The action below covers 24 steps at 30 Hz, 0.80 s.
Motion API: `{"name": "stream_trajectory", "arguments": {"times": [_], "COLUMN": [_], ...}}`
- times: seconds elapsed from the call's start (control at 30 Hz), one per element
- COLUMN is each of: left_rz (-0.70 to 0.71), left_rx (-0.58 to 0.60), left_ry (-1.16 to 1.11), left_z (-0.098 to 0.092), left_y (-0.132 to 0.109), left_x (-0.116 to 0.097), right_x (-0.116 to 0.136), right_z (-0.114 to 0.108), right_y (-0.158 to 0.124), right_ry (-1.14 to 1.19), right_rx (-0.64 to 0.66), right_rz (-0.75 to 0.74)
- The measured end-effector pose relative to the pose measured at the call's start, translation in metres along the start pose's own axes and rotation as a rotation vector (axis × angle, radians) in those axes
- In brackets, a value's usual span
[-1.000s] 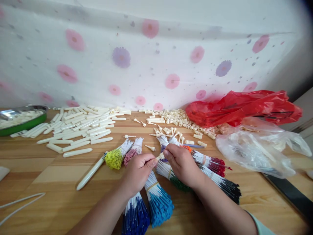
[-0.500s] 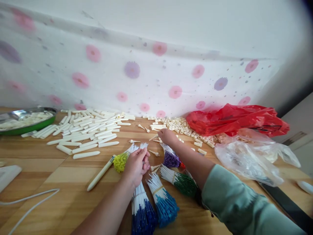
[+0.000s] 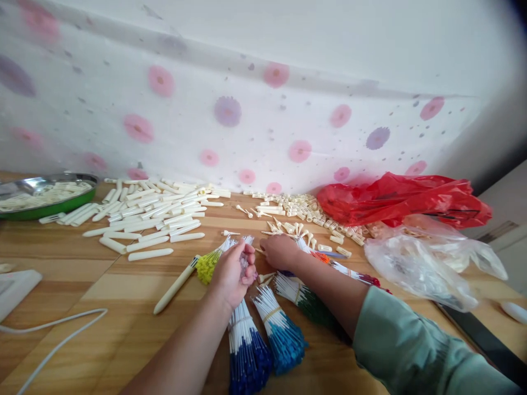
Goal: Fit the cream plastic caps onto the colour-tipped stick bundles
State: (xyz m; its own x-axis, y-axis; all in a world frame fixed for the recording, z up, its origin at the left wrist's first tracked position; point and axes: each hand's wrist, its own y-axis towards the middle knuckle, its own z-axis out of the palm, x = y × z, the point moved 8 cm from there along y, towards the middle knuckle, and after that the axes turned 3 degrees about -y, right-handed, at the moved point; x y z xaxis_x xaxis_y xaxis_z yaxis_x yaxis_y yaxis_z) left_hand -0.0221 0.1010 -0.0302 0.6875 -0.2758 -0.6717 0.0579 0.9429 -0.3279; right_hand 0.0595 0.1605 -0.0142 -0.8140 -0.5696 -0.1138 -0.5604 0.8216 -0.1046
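My left hand (image 3: 231,271) hovers over the wooden table (image 3: 123,329), fingers curled shut on a small part I cannot make out. My right hand (image 3: 280,251) lies just to its right, fingers bent down onto the table among small cream pegs (image 3: 288,226); what it holds is hidden. Beneath both hands lie bundles of thin refills: yellow-tipped (image 3: 207,265), dark blue (image 3: 247,356), light blue (image 3: 282,337), green (image 3: 302,299) and red (image 3: 354,274). A cream pen (image 3: 175,286) lies left of my left hand.
A heap of cream pen barrels (image 3: 152,219) sits at back left, beside a green-rimmed metal tray (image 3: 45,197). Small ribbed cream pieces (image 3: 304,208) spread before a red plastic bag (image 3: 403,197); a clear bag (image 3: 424,258) lies on the right. A white cable (image 3: 53,334) trails at front left.
My right hand reached back to the pegs, then drew toward my left hand again. The left hand stayed closed over the bundles. The view shifted slightly.
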Motion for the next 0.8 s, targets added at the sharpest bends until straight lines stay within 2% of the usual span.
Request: {"name": "stream_trajectory", "arguments": {"times": [0.13, 0.3, 0.6, 0.8], "left_rz": [0.051, 0.097, 0.14, 0.157], "left_rx": [0.019, 0.024, 0.026, 0.033], "left_ry": [0.038, 0.087, 0.161, 0.238], "left_z": [0.0, 0.0, 0.002, 0.004], "left_y": [0.001, 0.001, 0.001, -0.001], "left_x": [-0.002, -0.003, -0.008, -0.002], "right_x": [0.009, 0.034, 0.047, 0.04], "right_z": [-0.005, 0.0, 0.01, 0.007], "right_y": [-0.007, -0.02, -0.011, -0.005], "right_ry": [-0.017, -0.005, -0.094, -0.049], "right_rx": [0.011, 0.187, 0.282, 0.232], "right_rz": [-0.108, -0.355, -0.37, -0.401]}}
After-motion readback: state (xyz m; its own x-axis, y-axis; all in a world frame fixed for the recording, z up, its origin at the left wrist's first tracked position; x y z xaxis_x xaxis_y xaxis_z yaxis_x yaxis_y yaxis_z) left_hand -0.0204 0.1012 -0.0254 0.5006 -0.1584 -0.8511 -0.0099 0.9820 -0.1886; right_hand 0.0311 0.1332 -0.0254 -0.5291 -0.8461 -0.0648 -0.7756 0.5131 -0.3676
